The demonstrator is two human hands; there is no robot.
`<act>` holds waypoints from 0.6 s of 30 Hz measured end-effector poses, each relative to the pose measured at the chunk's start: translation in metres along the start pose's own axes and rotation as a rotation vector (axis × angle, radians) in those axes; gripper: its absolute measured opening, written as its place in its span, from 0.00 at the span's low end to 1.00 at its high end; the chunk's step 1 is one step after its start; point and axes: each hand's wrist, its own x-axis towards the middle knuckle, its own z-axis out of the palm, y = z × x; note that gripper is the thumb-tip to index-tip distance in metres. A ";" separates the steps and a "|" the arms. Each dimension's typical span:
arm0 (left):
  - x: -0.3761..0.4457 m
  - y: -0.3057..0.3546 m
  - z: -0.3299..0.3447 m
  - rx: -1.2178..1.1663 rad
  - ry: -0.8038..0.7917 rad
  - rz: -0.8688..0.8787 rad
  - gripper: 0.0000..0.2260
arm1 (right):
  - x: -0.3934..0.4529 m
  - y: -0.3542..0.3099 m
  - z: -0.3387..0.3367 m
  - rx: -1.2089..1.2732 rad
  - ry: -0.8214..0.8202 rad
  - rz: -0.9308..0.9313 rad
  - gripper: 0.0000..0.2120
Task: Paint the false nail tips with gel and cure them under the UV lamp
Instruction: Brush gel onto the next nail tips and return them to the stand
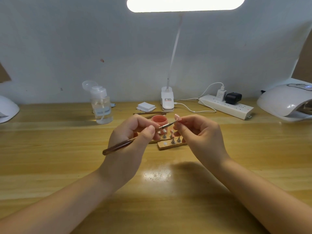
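My left hand point(133, 132) grips a brown-handled gel brush point(118, 146), its tip reaching right to a pink false nail tip point(177, 117). My right hand point(197, 130) pinches that nail tip by its small stand, held above the table. Behind the hands stands an open jar of pink gel point(158, 119). Below them lies a wooden holder strip point(168, 145) with several metal nail stands, partly hidden by my fingers. A white UV lamp point(285, 102) sits at the far right of the table.
A clear pump bottle point(101, 105) stands back left. Two spare brushes point(150, 113) and a stack of white pads point(146, 106) lie behind the jar. A clip desk lamp point(167, 98) and a power strip point(226, 107) with plugs line the back. Another white device point(7, 108) is at the left edge.
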 end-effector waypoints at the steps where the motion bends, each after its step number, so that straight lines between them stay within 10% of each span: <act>1: 0.000 0.001 -0.001 -0.011 0.003 0.014 0.04 | 0.000 0.000 0.000 0.001 0.001 0.004 0.05; 18: 0.000 0.003 0.001 0.050 0.055 0.024 0.05 | 0.000 0.001 0.000 0.065 0.003 0.041 0.04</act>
